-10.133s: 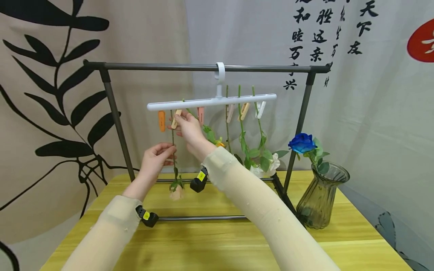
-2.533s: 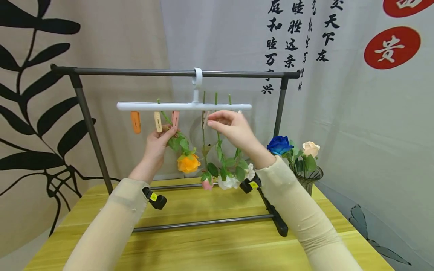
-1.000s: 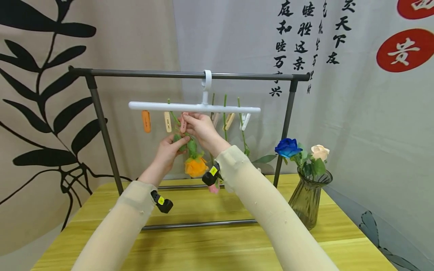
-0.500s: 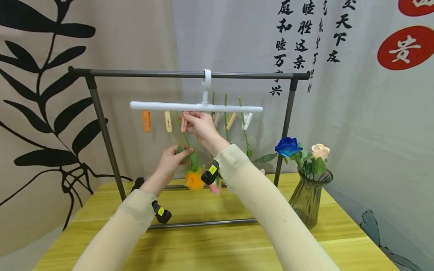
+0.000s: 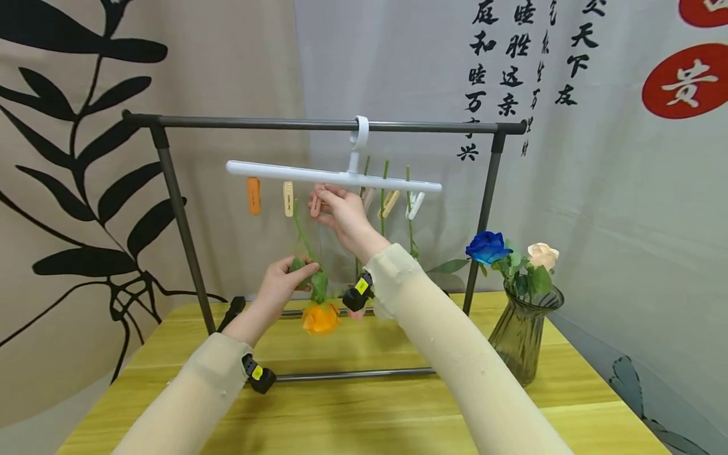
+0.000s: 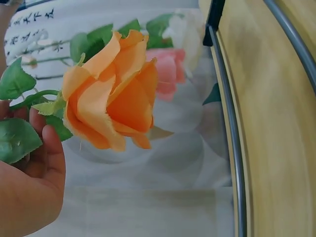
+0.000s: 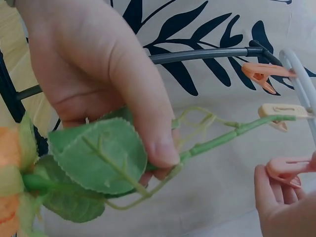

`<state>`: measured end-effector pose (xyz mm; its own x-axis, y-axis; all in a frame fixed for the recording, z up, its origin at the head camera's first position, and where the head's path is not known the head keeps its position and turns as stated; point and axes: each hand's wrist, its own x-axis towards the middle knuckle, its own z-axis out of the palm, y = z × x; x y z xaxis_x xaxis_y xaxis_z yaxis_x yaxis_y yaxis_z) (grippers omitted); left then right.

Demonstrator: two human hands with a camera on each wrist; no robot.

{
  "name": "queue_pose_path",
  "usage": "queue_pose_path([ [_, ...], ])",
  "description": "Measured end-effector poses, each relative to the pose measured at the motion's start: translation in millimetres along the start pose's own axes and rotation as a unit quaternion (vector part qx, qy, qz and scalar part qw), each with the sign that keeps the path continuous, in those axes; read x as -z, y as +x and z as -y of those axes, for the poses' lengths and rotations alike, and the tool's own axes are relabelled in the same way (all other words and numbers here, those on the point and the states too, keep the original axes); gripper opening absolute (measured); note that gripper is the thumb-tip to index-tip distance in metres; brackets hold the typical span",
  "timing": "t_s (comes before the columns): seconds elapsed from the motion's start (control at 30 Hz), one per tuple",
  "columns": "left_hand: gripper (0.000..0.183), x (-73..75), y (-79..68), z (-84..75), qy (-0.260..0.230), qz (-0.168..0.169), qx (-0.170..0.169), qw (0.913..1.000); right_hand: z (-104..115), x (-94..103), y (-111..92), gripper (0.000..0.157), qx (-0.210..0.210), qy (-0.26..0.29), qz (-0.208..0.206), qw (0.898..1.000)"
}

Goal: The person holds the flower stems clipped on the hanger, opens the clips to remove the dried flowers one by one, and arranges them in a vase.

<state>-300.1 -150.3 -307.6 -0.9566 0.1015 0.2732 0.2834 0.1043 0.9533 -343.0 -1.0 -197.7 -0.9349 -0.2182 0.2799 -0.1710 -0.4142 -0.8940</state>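
Observation:
My left hand (image 5: 281, 284) pinches the leafy stem of an orange rose (image 5: 321, 319), which hangs bloom down; in the left wrist view the orange bloom (image 6: 108, 94) fills the middle. The cut end of its green stem (image 7: 212, 144) is free of the clips, just below the hanger bar. With thumb and fingers my right hand (image 5: 349, 215) squeezes a pink clip (image 5: 316, 203) on the white hanger (image 5: 284, 170). The bar tilts, left end higher. An orange clip (image 5: 253, 196) and a beige clip (image 5: 288, 199) hang left of it with nothing in them.
A dark metal rack (image 5: 256, 122) carries the hanger. To the right, several flower stems (image 5: 384, 189) hang in clips, partly hidden by my right arm. A glass vase (image 5: 520, 341) with a blue rose (image 5: 488, 247) and a peach rose (image 5: 543, 255) stands on the wooden table (image 5: 341, 417).
The peach rose, earlier held at the beige clip, is now in the vase. My right hand moved to the pink clip; my left hand drew the orange rose down out of it. The hanger tilted.

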Motion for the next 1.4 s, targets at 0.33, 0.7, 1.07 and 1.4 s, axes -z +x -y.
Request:
queue_pose_path([
  [0.33,0.028,-3.3,-2.4,-1.4,0.005,0.026,-0.013,0.9996,3.2,3.1,-3.2,0.017,-0.002,-0.029,0.016,0.999],
  [0.7,0.025,-6.7,-9.5,-0.1,0.018,0.031,-0.018,0.9992,4.4,34.9,-48.1,0.051,0.024,-0.215,0.111,0.97],
  [1.07,0.023,-6.4,-23.6,-4.2,0.042,0.123,-0.011,0.9915,0.4,71.2,-78.1,0.037,0.546,-0.586,0.211,0.56],
  [1.4,0.014,-15.2,-38.7,-8.7,0.008,0.231,-0.016,0.9728,-5.8,83.3,-83.0,0.025,0.666,-0.619,0.227,0.35],
])
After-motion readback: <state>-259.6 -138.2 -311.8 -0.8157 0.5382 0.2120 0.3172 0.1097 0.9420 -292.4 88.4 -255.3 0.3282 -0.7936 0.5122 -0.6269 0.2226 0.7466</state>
